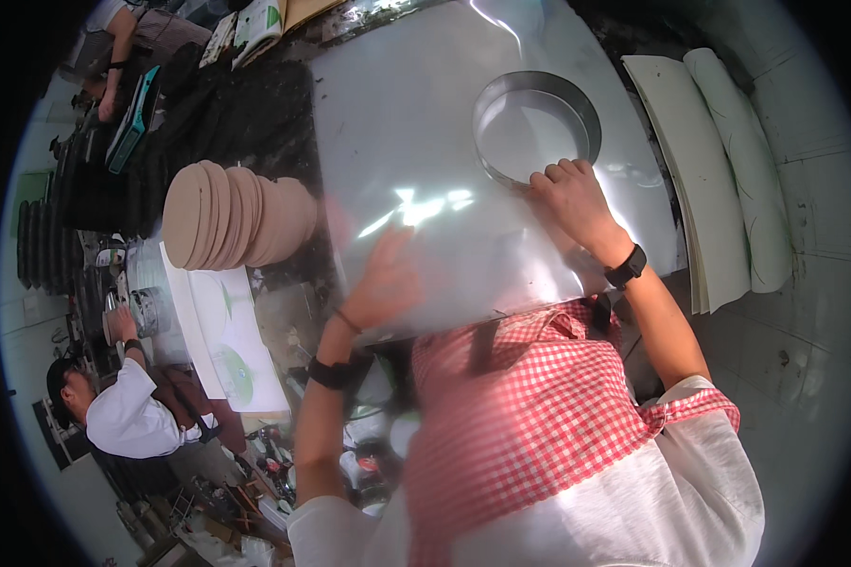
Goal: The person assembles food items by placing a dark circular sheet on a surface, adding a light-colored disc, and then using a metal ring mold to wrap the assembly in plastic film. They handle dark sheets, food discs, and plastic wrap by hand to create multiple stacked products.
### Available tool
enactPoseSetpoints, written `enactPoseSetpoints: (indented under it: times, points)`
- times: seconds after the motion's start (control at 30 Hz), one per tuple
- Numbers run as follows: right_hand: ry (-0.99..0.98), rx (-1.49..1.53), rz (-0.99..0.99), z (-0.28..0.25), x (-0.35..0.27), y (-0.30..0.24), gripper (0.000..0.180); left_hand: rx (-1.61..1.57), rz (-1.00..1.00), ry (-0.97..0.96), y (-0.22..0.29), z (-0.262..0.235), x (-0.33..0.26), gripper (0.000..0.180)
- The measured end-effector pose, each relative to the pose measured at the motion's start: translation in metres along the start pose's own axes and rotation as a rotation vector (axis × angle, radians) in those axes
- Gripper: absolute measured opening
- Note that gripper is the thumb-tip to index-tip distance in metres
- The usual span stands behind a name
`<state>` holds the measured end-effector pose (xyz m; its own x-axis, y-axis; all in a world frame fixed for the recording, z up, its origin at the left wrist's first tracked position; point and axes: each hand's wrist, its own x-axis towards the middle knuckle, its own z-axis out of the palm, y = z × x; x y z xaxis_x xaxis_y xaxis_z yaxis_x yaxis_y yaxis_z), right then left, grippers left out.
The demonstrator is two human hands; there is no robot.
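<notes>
A round metal ring (pixel 537 127) with a low wall rests on a shiny, pale metal-like sheet (pixel 369 113) that covers the work surface. At the ring's near right edge, the fingers of my right hand (pixel 574 198) are curled closed on its rim. My left hand (pixel 388 276) is over the near left part of the sheet, close to bright reflections. Motion smears its fingers, and nothing shows clearly in it. Left of the sheet lies a stack of round brownish discs (pixel 241 217), tilted in this view.
Large pale sheets (pixel 676 170) lie along the right, one partly rolled. White printed sheets (pixel 246 350) are left of my left arm. A teal-edged device (pixel 134 118) sits on the dark surface farther left. Two other people are at the left, one in a white shirt (pixel 142 416).
</notes>
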<state>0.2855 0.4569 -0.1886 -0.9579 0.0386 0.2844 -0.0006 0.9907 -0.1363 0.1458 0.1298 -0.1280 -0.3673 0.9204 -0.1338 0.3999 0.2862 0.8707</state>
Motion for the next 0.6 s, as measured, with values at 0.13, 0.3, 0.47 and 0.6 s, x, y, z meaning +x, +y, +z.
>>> enactPoseSetpoints:
  times: [0.13, 0.3, 0.47, 0.6]
  points:
    - [0.016, -0.014, -0.005, 0.003, -0.003, -0.007, 0.011, 0.281, -0.020, 0.162, -0.087, 0.042, -0.017, 0.011]
    - [0.055, -0.050, 0.043, 0.008, 0.000, -0.006, 0.013, 0.381, 0.011, 0.224, -0.079, 0.052, -0.010, 0.008]
    - [-0.040, 0.324, 0.029, -0.035, 0.000, 0.004, 0.017, 0.475, -0.167, 0.017, -0.008, 0.001, 0.037, 0.010]
    - [-0.425, 1.147, -0.188, -0.133, -0.005, -0.016, 0.021, 0.586, -0.084, 0.097, -0.025, -0.016, 0.076, 0.017]
